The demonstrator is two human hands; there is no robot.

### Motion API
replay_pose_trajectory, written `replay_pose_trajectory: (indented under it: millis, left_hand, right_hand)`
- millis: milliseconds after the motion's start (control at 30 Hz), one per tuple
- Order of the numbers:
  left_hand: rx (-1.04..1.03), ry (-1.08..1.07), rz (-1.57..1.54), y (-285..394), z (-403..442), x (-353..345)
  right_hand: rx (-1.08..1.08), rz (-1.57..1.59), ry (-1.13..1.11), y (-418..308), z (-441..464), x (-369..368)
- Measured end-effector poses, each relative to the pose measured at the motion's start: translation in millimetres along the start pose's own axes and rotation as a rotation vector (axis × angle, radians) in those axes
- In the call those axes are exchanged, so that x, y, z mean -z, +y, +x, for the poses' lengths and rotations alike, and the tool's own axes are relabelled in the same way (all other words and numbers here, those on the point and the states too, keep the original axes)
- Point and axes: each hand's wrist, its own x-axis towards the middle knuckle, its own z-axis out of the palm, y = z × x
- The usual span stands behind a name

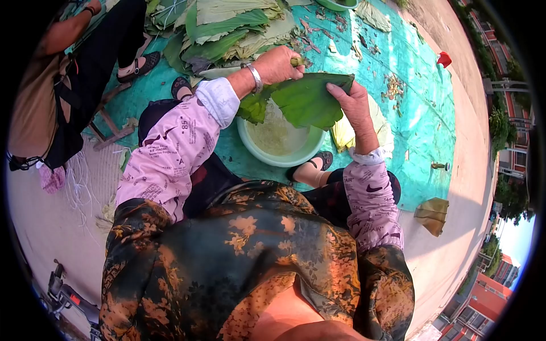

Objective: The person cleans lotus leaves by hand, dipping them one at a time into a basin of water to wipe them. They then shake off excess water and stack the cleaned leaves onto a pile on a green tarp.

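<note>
A large green lotus leaf (pixel 310 102) is stretched above a pale green basin (pixel 250 149), covering part of its far side. Cloudy, pale liquid (pixel 278 133) shows inside the basin. My right hand (pixel 354 105) pinches the leaf's right edge, thumb on top. My left hand (pixel 276 67), with a silver bangle (pixel 256 78) at the wrist, is closed around a short yellow-green stub (pixel 297 61) just above the leaf's far edge. Whether this stub belongs to the leaf I cannot tell. Beyond my left hand lies a pile of flattened leaves (pixel 230 28).
A teal tarp (pixel 421 131) with dry scraps spreads under the basin. Another person (pixel 85 85) sits at the left near a wooden stool (pixel 111 128). White strings (pixel 79 182) lie on the ground. A brown leaf piece (pixel 432 216) is at the right, with a second basin rim (pixel 338 4) far off.
</note>
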Motion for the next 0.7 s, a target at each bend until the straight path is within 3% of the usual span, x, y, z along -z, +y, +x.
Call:
replay_pose_trajectory:
  millis: [267,367,467,700]
  left_hand:
    - [0.016,-0.03,0.047,14.2,-3.5,8.2]
    - [-0.078,-0.031,0.028,-3.4,3.6,6.8]
    - [0.05,-0.082,-0.054,3.7,2.4,10.2]
    - [-0.154,0.131,-0.108,3.1,0.3,11.0]
  right_hand:
    - [0.173,-0.273,0.041,-7.3,0.4,-2.6]
    - [0.223,-0.382,0.054,-4.6,1.4,-2.1]
    - [0.214,-0.299,0.054,-1.6,2.3,-1.8]
    - [0.147,-0.201,0.176,-6.4,-1.4,-5.4]
